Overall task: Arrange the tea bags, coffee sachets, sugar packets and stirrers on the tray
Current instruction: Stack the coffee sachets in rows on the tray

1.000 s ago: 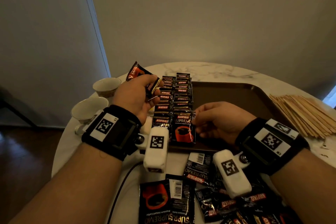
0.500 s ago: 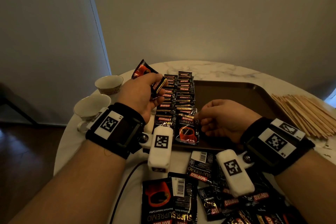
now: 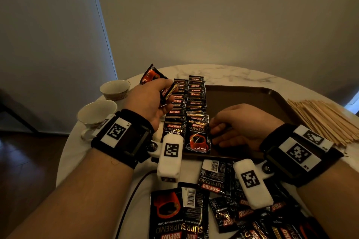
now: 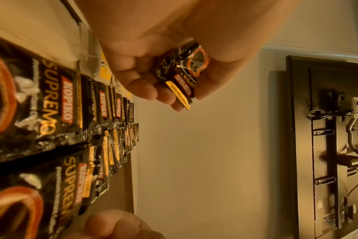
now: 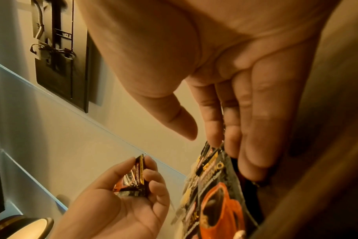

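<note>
A round marble table carries a brown tray whose left part holds two overlapping rows of black coffee sachets, running from the far rim to the near rim. The right part of the tray floor is bare, open up to its right wall. Just beyond that wall a fanned pile of wooden stirrers lies on the table, close to the table's right edge. Off the tray's near rim, loose sachets are heaped by the table's near edge, some face down. Two cups stand at the left edge of the table.

The left hand is raised above the left row, fingers and thumb curled round one sachet that sticks out past the knuckles. The right hand rests low over the tray floor beside the nearest sachet of the right row; its fingers lie fairly straight against that sachet's right edge, thumb held apart, gripping nothing
</note>
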`<state>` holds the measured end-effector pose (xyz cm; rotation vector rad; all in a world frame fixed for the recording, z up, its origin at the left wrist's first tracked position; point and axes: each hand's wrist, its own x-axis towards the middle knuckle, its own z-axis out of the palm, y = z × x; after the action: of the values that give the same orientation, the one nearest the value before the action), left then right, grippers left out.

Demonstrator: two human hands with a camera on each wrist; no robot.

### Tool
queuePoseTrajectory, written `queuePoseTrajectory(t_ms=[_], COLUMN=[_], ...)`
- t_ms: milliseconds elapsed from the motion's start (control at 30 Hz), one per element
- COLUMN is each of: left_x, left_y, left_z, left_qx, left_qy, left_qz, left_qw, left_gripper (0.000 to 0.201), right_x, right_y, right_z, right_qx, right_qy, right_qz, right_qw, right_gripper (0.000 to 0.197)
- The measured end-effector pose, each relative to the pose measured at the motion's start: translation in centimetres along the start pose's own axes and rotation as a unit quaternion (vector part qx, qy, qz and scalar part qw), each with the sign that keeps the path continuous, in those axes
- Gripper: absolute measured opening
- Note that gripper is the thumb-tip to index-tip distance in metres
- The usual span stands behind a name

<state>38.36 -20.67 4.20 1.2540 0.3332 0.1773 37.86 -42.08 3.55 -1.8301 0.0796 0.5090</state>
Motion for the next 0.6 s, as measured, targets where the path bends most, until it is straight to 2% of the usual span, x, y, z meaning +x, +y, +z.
queuePoseTrajectory(t_ms=[233, 433, 600], left_x=[-0.12, -0.2, -0.37], left_y=[-0.04, -0.03, -0.04], left_z=[0.01, 0.0, 0.05], left_qx=[0.005, 0.008, 0.006], left_qy=[-0.003, -0.004, -0.007], left_qz=[-0.001, 0.004, 0.002], left_qw=[1.0, 1.0, 1.0], left_gripper=[0.02, 0.018, 0.015], right_x=[-0.21, -0.09, -0.12], right_y=[0.02, -0.1, -0.17], right_z=[0.41, 0.22, 0.34], right_qx=[0.01, 0.012, 0.012], right_qy=[-0.018, 0.005, -0.005], right_qz=[0.008, -0.003, 0.003], right_qw=[1.0, 1.0, 1.0], right_gripper=[0.016, 0.011, 0.007])
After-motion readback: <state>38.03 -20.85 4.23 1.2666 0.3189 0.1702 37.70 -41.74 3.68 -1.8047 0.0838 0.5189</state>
